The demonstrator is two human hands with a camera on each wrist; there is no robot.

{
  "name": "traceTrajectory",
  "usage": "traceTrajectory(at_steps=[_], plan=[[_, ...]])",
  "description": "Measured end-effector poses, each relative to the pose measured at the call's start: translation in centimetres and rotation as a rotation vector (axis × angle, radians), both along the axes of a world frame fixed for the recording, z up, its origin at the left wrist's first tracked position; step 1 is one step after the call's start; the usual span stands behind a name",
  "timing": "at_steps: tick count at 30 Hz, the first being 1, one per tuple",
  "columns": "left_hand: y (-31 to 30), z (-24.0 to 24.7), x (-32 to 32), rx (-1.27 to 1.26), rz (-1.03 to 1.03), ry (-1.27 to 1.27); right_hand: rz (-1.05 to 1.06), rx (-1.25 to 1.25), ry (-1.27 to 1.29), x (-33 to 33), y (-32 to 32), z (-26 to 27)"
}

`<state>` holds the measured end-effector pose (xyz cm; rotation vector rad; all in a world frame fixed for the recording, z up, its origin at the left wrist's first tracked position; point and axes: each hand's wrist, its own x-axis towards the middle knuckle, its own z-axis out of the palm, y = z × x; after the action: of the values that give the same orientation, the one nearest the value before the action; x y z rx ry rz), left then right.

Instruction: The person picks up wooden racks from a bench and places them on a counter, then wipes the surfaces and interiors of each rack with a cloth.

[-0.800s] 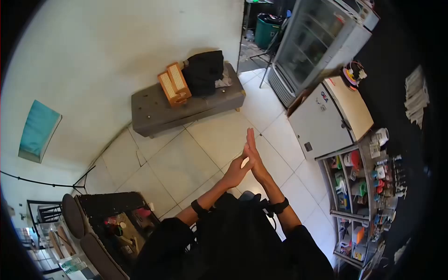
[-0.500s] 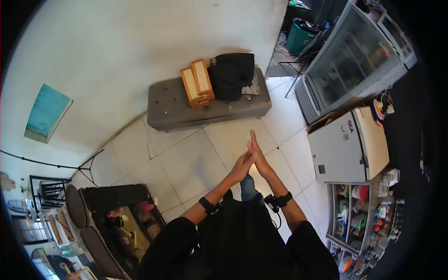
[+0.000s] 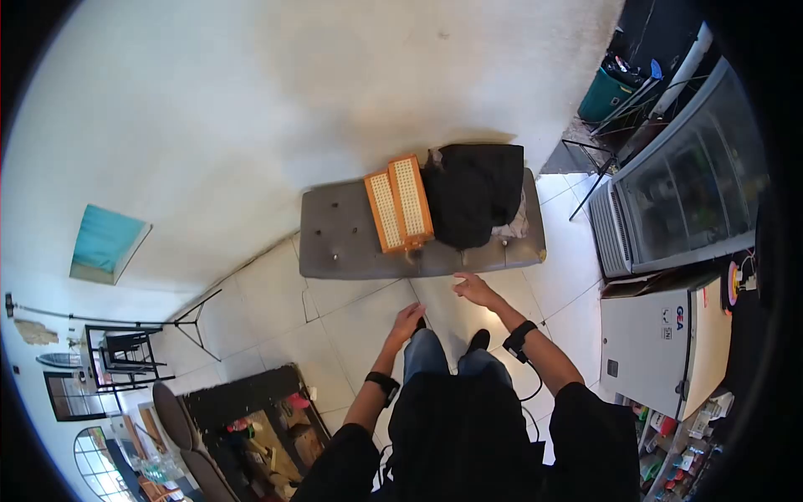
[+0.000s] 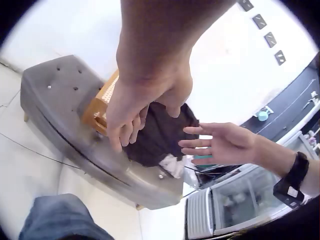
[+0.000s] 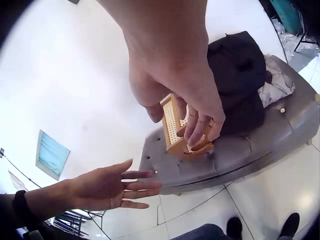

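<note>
My left hand [image 3: 407,320] and right hand [image 3: 477,290] hang apart in front of a grey tufted bench [image 3: 330,238], both holding nothing. On the bench lies a wooden-framed piece with two woven cane panels [image 3: 400,203]. Dark bundled cloth [image 3: 481,197] is beside it, with a pale crumpled cloth [image 3: 512,222] showing from under its right side. In the left wrist view, the right hand [image 4: 225,142] has its fingers spread. The left hand [image 5: 102,189] shows straight fingers in the right wrist view, where the right hand [image 5: 175,75] overlaps the cane piece, fingers loosely bent.
A glass-door fridge [image 3: 694,176] and a white chest freezer [image 3: 644,343] stand to the right. At lower left is a black-edged cabinet [image 3: 226,389] with things inside, near a thin black tripod [image 3: 196,326]. White tiles [image 3: 351,314] cover the floor before the bench.
The hands, pressed together earlier, have parted and the fingers have loosened. The bench appears nearer and lower in the head view, and both feet now show.
</note>
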<state>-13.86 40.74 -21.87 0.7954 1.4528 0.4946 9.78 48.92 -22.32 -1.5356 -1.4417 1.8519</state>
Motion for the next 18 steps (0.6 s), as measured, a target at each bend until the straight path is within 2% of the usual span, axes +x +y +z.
traceTrajectory(at_steps=[1, 3, 4, 6, 7, 8, 9, 11, 12, 14, 15, 17, 18], plan=[[1.4, -2.8, -2.1, 0.037, -0.043, 0.059, -0.006, -0.014, -0.006, 0.0, 1.4, -2.2], [4.5, -6.9, -6.1, -0.01, -0.046, 0.158, -0.034, 0.174, -0.102, -2.4, 5.3, -7.3], [6.5, -8.3, -8.5, -0.013, -0.057, 0.173, -0.042, 0.009, -0.156, -3.6, 7.5, -5.9], [10.6, -12.0, -11.0, 0.032, -0.02, 0.262, -0.073, 0.093, -0.236, -5.7, 12.3, -7.5], [11.4, -20.1, -14.6, 0.232, -0.004, 0.128, -0.079, 0.17, -0.317, -6.2, 13.8, -8.5], [13.5, -18.0, -14.9, 0.192, -0.095, 0.343, -0.215, 0.068, -0.263, -7.3, 15.7, -9.5], [16.3, -15.7, -14.7, 0.153, -0.191, 0.56, -0.274, 0.087, -0.271, -8.1, 17.4, -10.8], [19.9, -20.9, -18.2, 0.189, -0.329, 0.499, -0.39, 0.036, -0.239, -9.8, 20.8, -11.3], [21.2, -19.7, -17.7, 0.162, -0.364, 0.488, -0.445, -0.028, -0.205, -10.4, 21.7, -11.4], [25.7, -13.9, -14.7, 0.114, -0.12, 0.426, -0.456, -0.017, -0.261, -11.9, 22.5, -14.6], [27.0, -14.5, -14.3, 0.121, -0.151, 0.408, -0.45, 0.03, -0.304, -12.1, 23.6, -15.5], [29.2, -16.0, -14.5, 0.074, -0.059, 0.231, -0.474, -0.125, -0.276, -12.9, 24.4, -13.7], [29.6, -18.7, -15.0, 0.058, 0.038, 0.038, -0.494, -0.067, -0.332, -13.5, 24.1, -15.0]])
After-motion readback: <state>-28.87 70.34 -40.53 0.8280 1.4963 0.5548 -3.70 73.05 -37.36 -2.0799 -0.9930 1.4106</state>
